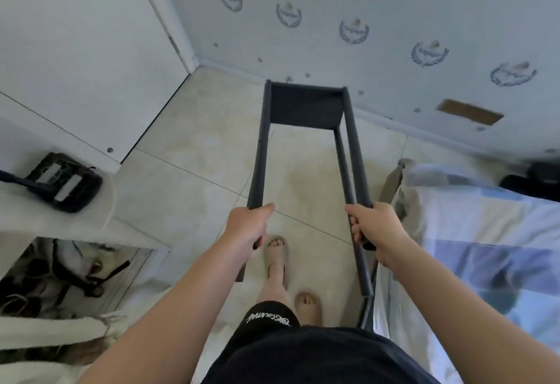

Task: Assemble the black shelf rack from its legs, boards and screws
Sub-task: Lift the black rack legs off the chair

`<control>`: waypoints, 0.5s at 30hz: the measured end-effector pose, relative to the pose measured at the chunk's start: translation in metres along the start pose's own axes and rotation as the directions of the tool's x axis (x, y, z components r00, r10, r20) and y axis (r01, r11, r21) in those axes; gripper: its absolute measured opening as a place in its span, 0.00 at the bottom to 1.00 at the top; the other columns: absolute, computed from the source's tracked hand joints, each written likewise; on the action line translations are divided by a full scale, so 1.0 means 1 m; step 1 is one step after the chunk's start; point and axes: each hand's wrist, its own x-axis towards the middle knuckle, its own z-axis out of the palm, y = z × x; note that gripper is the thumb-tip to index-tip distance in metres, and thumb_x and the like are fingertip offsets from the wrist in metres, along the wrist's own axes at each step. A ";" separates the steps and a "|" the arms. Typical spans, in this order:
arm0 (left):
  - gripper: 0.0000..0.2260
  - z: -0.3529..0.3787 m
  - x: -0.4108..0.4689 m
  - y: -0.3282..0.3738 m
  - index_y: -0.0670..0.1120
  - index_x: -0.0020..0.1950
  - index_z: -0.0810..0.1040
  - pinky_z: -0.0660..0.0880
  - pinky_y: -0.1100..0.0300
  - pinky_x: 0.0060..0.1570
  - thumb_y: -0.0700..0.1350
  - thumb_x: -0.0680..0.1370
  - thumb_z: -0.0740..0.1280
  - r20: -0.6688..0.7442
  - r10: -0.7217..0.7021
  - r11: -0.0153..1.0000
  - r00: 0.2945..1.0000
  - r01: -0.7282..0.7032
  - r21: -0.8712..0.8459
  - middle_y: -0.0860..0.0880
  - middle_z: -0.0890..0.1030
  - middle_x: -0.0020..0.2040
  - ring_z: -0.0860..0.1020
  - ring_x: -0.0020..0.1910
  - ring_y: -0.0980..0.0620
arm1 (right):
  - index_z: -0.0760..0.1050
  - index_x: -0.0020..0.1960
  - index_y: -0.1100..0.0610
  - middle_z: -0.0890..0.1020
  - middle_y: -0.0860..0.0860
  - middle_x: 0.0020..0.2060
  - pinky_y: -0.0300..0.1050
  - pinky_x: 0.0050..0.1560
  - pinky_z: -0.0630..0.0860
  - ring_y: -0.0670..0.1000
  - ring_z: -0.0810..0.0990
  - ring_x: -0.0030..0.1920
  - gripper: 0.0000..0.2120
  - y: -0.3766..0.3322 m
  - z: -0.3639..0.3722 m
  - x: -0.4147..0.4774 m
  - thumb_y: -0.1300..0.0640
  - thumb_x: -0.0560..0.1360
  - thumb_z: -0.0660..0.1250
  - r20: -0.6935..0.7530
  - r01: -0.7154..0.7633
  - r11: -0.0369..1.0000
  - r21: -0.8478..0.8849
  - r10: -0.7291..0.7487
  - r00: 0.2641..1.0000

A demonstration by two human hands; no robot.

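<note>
Part-built black shelf rack, lengthwise in mid-air: one dark board across the far end, long parallel legs.

Black rack, beige floor, blue-checked bedding

The rack frame filled the middle of the passage, its far board close to the papered wall, so there was little room beyond it. Btwn its left and right legs the tiled floor lay open, w/ the person's feet at the near end. Right side was tight: the bed edge ran just beside the right legs and the right hand gripping there. The left hand, gripping the left leg, had more room. Bare floor stretched left to the white cabinet and a low white surface w/ a black bag on it.
</note>
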 end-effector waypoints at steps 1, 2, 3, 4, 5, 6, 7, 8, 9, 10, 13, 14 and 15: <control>0.14 -0.001 0.017 0.003 0.43 0.38 0.71 0.60 0.61 0.26 0.50 0.76 0.71 0.017 -0.052 0.998 0.998 0.052 0.026 0.50 0.66 0.23 0.62 0.20 0.51 | 0.74 0.46 0.61 0.72 0.50 0.25 0.40 0.26 0.68 0.46 0.68 0.22 0.05 -0.002 0.005 0.016 0.60 0.79 0.68 -0.005 -0.046 0.999 -0.010 0.046 0.999; 0.15 -0.002 0.035 0.007 0.43 0.38 0.72 0.61 0.61 0.27 0.51 0.76 0.71 0.032 -0.100 0.993 0.994 0.098 0.060 0.50 0.67 0.23 0.62 0.20 0.50 | 0.74 0.47 0.62 0.72 0.51 0.27 0.39 0.25 0.68 0.46 0.68 0.22 0.05 -0.003 0.012 0.033 0.62 0.79 0.68 -0.012 -0.090 0.996 -0.016 0.090 0.996; 0.15 -0.002 0.053 0.012 0.43 0.39 0.73 0.62 0.61 0.28 0.51 0.77 0.71 0.046 -0.145 0.985 0.988 0.140 0.097 0.49 0.68 0.24 0.64 0.21 0.50 | 0.74 0.47 0.62 0.73 0.52 0.28 0.38 0.24 0.68 0.46 0.68 0.23 0.04 -0.005 0.018 0.049 0.63 0.79 0.67 -0.021 -0.133 0.991 -0.023 0.133 0.991; 0.14 -0.003 0.071 0.019 0.42 0.40 0.74 0.64 0.61 0.29 0.51 0.77 0.70 0.060 -0.189 0.975 0.980 0.180 0.128 0.49 0.69 0.25 0.65 0.21 0.51 | 0.74 0.48 0.63 0.73 0.53 0.30 0.38 0.23 0.68 0.47 0.69 0.24 0.03 -0.008 0.025 0.066 0.64 0.79 0.66 -0.033 -0.177 0.983 -0.039 0.176 0.984; 0.13 -0.004 0.090 0.028 0.43 0.42 0.75 0.65 0.61 0.29 0.50 0.78 0.70 0.075 -0.235 0.963 0.969 0.222 0.151 0.49 0.69 0.26 0.66 0.23 0.52 | 0.74 0.48 0.64 0.74 0.54 0.31 0.37 0.23 0.68 0.47 0.69 0.25 0.02 -0.011 0.032 0.082 0.65 0.79 0.65 -0.050 -0.221 0.973 -0.064 0.218 0.975; 0.11 -0.004 0.109 0.038 0.42 0.43 0.75 0.67 0.61 0.29 0.49 0.79 0.70 0.094 -0.284 0.951 0.954 0.267 0.157 0.50 0.70 0.27 0.67 0.24 0.53 | 0.75 0.48 0.64 0.74 0.54 0.31 0.37 0.23 0.68 0.47 0.69 0.26 0.02 -0.014 0.038 0.099 0.66 0.79 0.64 -0.067 -0.264 0.960 -0.092 0.259 0.964; 0.10 -0.004 0.127 0.048 0.42 0.45 0.77 0.68 0.62 0.29 0.47 0.79 0.70 0.109 -0.334 0.937 0.936 0.317 0.146 0.50 0.71 0.28 0.68 0.25 0.55 | 0.75 0.48 0.65 0.74 0.54 0.31 0.36 0.22 0.68 0.48 0.69 0.25 0.03 -0.017 0.044 0.115 0.67 0.79 0.63 -0.085 -0.305 0.945 -0.114 0.297 0.951; 0.08 -0.003 0.147 0.057 0.41 0.47 0.78 0.69 0.65 0.27 0.45 0.78 0.71 0.118 -0.379 0.922 0.918 0.364 0.130 0.50 0.72 0.29 0.69 0.25 0.57 | 0.75 0.47 0.65 0.73 0.54 0.29 0.36 0.22 0.67 0.47 0.68 0.24 0.04 -0.020 0.048 0.131 0.68 0.79 0.61 -0.097 -0.347 0.930 -0.121 0.337 0.937; 0.05 -0.002 0.165 0.066 0.40 0.49 0.79 0.70 0.67 0.25 0.42 0.78 0.71 0.124 -0.415 0.908 0.902 0.400 0.125 0.50 0.73 0.30 0.69 0.24 0.58 | 0.74 0.47 0.65 0.73 0.54 0.27 0.35 0.22 0.66 0.47 0.68 0.23 0.05 -0.022 0.053 0.148 0.69 0.78 0.60 -0.109 -0.380 0.916 -0.130 0.367 0.924; 0.04 0.000 0.183 0.072 0.40 0.50 0.80 0.70 0.69 0.23 0.40 0.78 0.71 0.124 -0.446 0.892 0.886 0.429 0.139 0.50 0.73 0.30 0.69 0.23 0.59 | 0.74 0.46 0.65 0.72 0.54 0.27 0.36 0.23 0.65 0.47 0.67 0.23 0.06 -0.023 0.057 0.164 0.69 0.78 0.59 -0.115 -0.403 0.901 -0.159 0.389 0.914; 0.04 0.008 0.228 0.079 0.41 0.45 0.78 0.67 0.69 0.20 0.38 0.79 0.68 0.114 -0.502 0.853 0.857 0.469 0.228 0.50 0.73 0.26 0.69 0.20 0.59 | 0.72 0.48 0.67 0.72 0.56 0.30 0.42 0.29 0.62 0.50 0.66 0.26 0.04 -0.019 0.070 0.209 0.71 0.77 0.58 -0.118 -0.426 0.849 -0.312 0.410 0.904; 0.06 0.012 0.241 0.078 0.41 0.43 0.76 0.67 0.69 0.20 0.39 0.80 0.66 0.106 -0.508 0.842 0.855 0.466 0.270 0.50 0.74 0.27 0.69 0.21 0.59 | 0.72 0.48 0.67 0.72 0.57 0.31 0.43 0.29 0.62 0.51 0.67 0.27 0.05 -0.016 0.073 0.221 0.71 0.77 0.58 -0.114 -0.428 0.830 -0.358 0.417 0.902; 0.07 0.017 0.253 0.076 0.42 0.44 0.75 0.66 0.69 0.22 0.40 0.81 0.64 0.093 -0.502 0.836 0.860 0.455 0.309 0.49 0.74 0.30 0.69 0.22 0.59 | 0.72 0.47 0.67 0.73 0.58 0.32 0.44 0.29 0.63 0.52 0.68 0.28 0.05 -0.013 0.075 0.233 0.71 0.77 0.58 -0.112 -0.424 0.810 -0.405 0.416 0.902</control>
